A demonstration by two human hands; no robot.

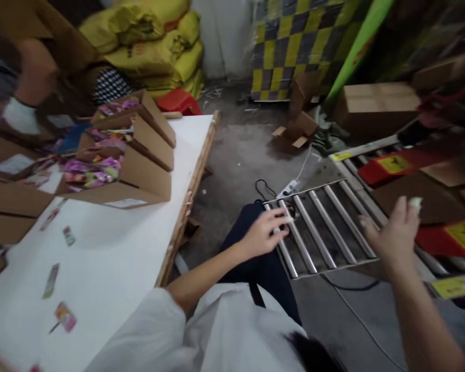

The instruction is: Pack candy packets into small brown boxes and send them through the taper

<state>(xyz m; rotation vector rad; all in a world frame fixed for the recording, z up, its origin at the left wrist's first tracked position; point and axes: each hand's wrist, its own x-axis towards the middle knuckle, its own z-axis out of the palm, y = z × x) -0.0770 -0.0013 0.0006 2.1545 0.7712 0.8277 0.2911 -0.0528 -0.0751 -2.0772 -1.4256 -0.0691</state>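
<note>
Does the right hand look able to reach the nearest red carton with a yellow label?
Probably yes: the open right hand hangs just beside the red carton with a yellow label, and nothing stands between them.

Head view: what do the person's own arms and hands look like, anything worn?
Both the left hand and right hand are ungloved, no watch showing. The left arm leaves a short white sleeve; the right forearm is uncovered, no sleeve in view.
</note>
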